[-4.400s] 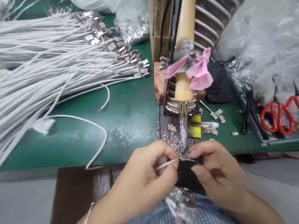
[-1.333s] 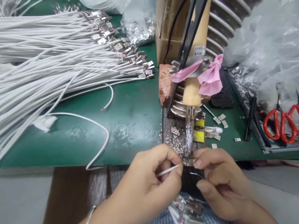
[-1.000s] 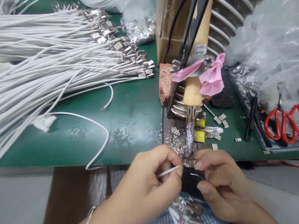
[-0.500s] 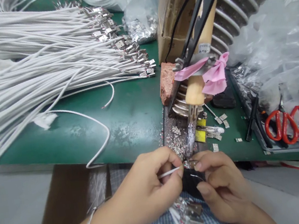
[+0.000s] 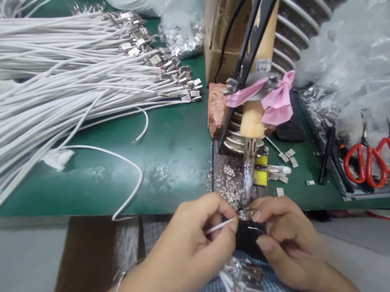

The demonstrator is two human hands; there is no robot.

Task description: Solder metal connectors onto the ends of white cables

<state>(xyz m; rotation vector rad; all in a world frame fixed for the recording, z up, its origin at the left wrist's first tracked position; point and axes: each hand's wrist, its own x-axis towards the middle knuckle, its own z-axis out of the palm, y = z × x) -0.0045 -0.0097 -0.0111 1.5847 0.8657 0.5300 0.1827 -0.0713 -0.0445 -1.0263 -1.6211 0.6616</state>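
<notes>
My left hand (image 5: 198,247) pinches a thin white cable (image 5: 218,227) close to its end, thumb against fingertips. My right hand (image 5: 293,241) grips a small metal USB connector (image 5: 250,214) where it meets the cable end. A thin strand of silvery wire, apparently solder (image 5: 256,229), also shows between the right fingers. Just above, a soldering iron (image 5: 251,122) with a wooden handle is clamped pointing down, its tip at or very near the joint; contact is hard to tell. Below the hands, several cables with USB plugs (image 5: 248,278) lie over the checked cloth.
Bundled white cables (image 5: 76,104) cover the table's left side. A brick (image 5: 216,109) and a cardboard box (image 5: 218,31) stand behind the iron. Solder crumbs (image 5: 229,180) litter the dark strip. Red-handled scissors (image 5: 364,165) and a plastic bag (image 5: 360,55) are at right.
Both hands keep nearly the same pose at the iron tip. The whole view has shifted very slightly; nothing is let go or taken up.
</notes>
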